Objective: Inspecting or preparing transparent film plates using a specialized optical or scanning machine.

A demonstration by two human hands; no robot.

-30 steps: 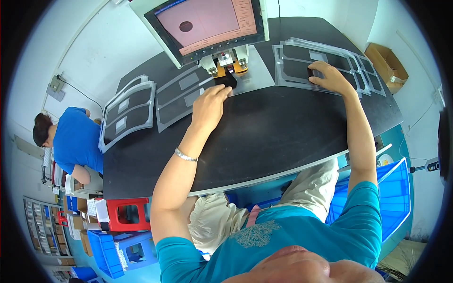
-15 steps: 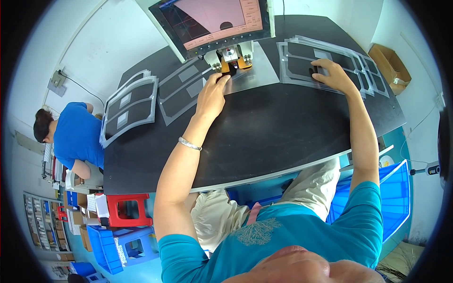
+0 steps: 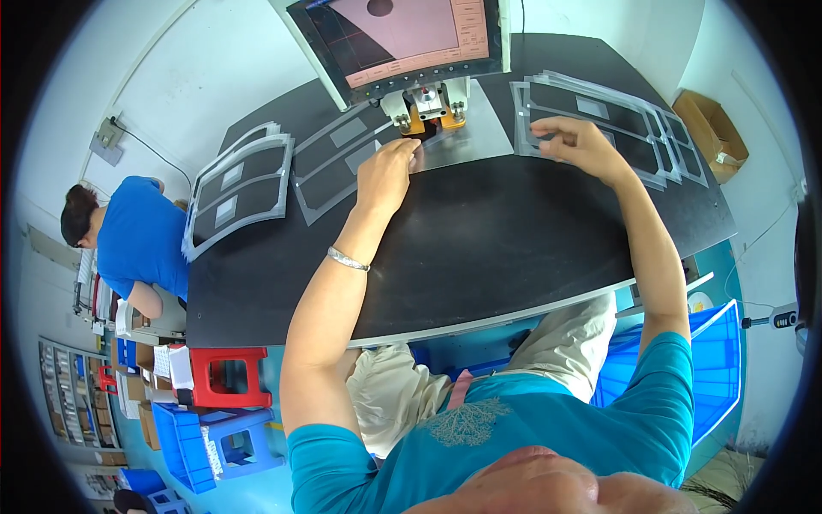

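Note:
My left hand [image 3: 385, 177] reaches up to the metal plate [image 3: 467, 137] under the machine head [image 3: 428, 111]. Its fingers are bent close together at a small dark piece below the yellow parts, and what they pinch is hidden. Over the left edge of the right-hand stack of framed dark sheets [image 3: 556, 134] is my right hand [image 3: 586, 150]. Thumb and forefinger curve with a gap between them, and I see nothing held there. Above the head, a monitor [image 3: 398, 38] displays a pale pink area with a dark disc.
To the left lie a flat framed sheet [image 3: 312, 188] and a curved stack of framed sheets [image 3: 244, 193]. A cardboard box [image 3: 711, 133] is beyond the table's right end. A person in blue [image 3: 141, 231] bends at the left, near a red stool [image 3: 229, 377]. A blue crate [image 3: 676, 368] is low at right.
My right hand has shifted left across the stack, and its thumb and forefinger show a gap. On the monitor the dark disc moved from bottom to top. My left hand stays at the machine head.

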